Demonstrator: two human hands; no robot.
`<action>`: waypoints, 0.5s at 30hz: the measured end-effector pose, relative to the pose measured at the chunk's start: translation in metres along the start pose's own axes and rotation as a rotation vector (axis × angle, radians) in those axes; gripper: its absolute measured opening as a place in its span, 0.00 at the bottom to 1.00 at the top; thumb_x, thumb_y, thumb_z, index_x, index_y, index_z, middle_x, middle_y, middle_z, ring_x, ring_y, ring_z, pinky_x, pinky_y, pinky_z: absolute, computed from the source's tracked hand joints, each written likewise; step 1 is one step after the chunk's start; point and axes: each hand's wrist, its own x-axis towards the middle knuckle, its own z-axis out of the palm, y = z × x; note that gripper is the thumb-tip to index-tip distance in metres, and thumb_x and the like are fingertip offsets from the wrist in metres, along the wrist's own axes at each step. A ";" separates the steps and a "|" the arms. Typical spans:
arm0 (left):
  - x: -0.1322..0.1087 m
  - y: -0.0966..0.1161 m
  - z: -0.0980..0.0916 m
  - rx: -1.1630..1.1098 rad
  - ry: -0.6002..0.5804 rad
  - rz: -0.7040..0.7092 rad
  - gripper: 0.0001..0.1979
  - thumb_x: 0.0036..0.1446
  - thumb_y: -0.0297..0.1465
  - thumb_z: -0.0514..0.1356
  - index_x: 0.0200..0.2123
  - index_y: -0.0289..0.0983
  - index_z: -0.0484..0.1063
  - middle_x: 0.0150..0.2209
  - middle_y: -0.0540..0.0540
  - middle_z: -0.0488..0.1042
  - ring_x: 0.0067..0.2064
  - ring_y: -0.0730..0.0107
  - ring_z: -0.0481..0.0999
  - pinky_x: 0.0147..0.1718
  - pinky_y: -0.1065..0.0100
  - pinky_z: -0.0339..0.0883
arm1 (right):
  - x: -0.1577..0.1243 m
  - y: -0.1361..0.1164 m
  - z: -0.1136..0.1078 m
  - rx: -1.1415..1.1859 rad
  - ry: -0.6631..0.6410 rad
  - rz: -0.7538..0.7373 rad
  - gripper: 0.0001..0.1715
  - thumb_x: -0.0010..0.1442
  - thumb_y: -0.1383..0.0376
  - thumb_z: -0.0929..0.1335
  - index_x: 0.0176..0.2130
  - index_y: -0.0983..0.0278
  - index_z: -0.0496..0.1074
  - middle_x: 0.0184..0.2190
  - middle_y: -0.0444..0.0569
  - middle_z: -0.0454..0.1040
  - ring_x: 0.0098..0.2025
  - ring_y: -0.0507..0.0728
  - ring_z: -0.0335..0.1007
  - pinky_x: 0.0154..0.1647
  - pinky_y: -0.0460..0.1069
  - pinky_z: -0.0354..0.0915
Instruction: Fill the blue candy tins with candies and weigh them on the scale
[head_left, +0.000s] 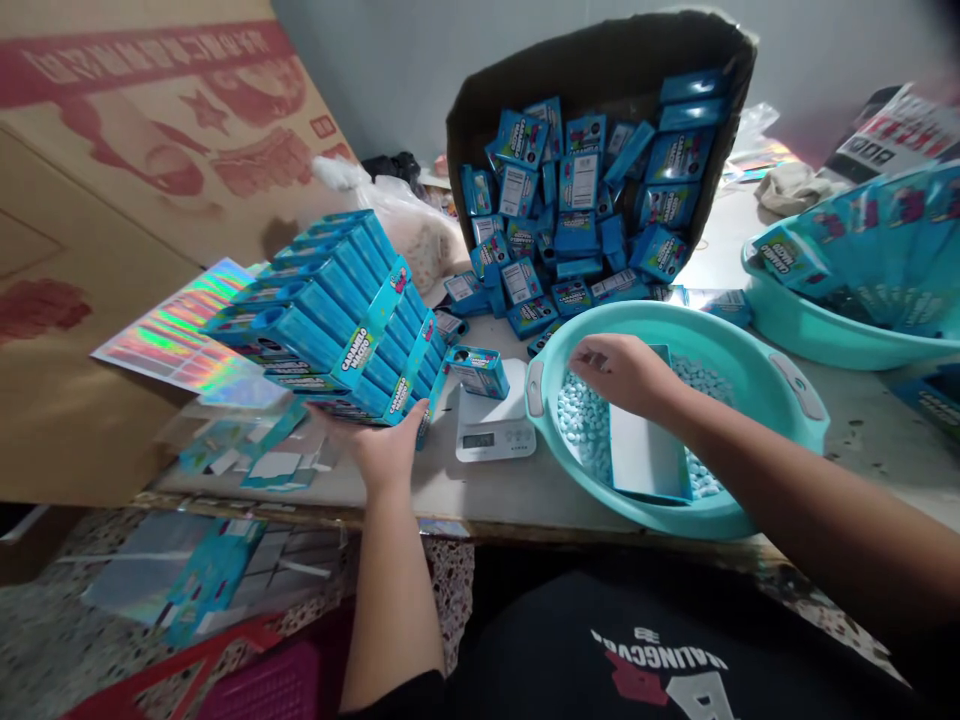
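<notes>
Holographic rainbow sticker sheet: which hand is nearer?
Left. The left hand props the stack of blue cartons just right of the holographic sticker sheet; the right hand is over the teal plastic basin, farther right.

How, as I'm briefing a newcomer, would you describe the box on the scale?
Find the teal basin of pellets where the right hand holds an open box. Immediately left sits a white scale. The blue box on it sits alone, apart from the stack and the heap.

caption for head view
Left hand props stacked blue boxes; right hand on an open box in a teal basin.
</notes>
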 end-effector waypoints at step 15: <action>-0.010 -0.040 0.014 0.113 -0.153 -0.154 0.39 0.46 0.43 0.73 0.56 0.35 0.62 0.70 0.27 0.57 0.69 0.48 0.62 0.65 0.50 0.59 | -0.002 0.004 0.003 -0.073 -0.094 -0.015 0.11 0.63 0.61 0.65 0.32 0.62 0.74 0.31 0.49 0.76 0.31 0.56 0.69 0.32 0.49 0.59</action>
